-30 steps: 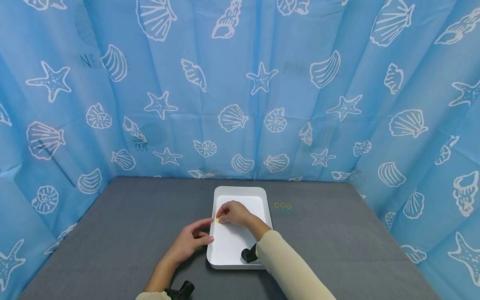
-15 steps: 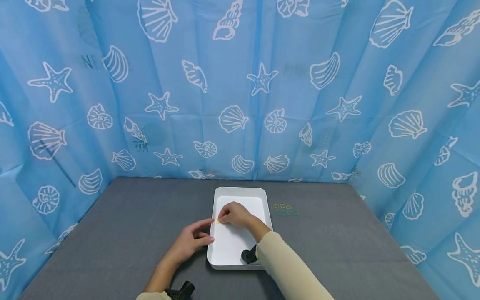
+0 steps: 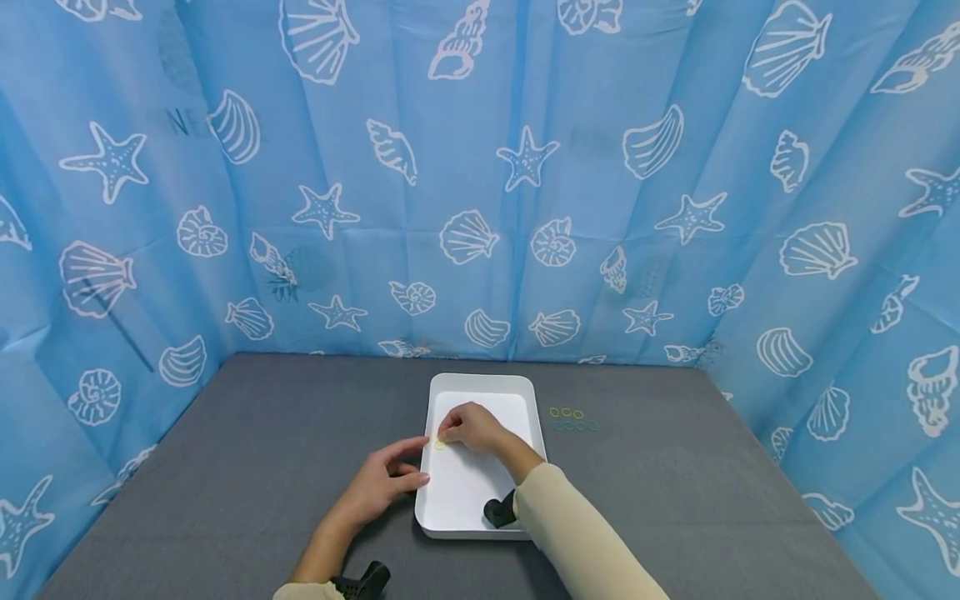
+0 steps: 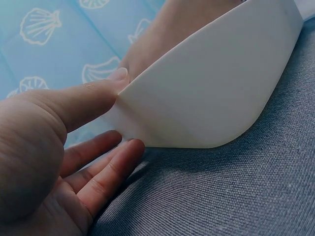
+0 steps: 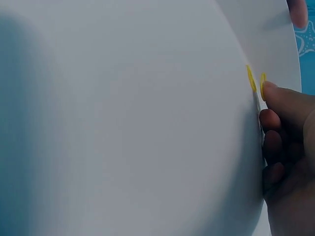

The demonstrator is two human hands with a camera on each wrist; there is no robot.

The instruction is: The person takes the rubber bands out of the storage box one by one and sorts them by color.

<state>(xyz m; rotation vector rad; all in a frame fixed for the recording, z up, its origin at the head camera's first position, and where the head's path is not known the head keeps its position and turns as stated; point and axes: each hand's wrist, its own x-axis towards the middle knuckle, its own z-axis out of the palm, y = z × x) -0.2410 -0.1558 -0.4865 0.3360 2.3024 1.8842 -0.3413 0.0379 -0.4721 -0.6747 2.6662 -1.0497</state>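
A white tray (image 3: 480,508) lies on the grey table. My right hand (image 3: 468,427) reaches inside, near its left wall. A small yellow rubber band (image 5: 263,87) is pinched at the fingertips in the right wrist view, with the other fingers curled. Close by, another yellow rubber band (image 5: 251,77) lies along the edge of the tray floor, apart from the pinched one. My left hand (image 3: 378,483) is at the tray's left side. Its thumb touches the rim in the left wrist view, while the other fingers, fairly straight, are by the outer wall.
Right of the tray, yellow rubber bands (image 3: 566,412) lie in a row. Several green rubber bands (image 3: 575,426) form a row nearer to me. A blue shell-patterned curtain (image 3: 480,183) hangs around the back and sides of the grey table (image 3: 285,433).
My right hand has shifted slightly rightward from the tray's left wall, and a yellow rubber band shows more clearly below its fingertips. The left hand stays in place.
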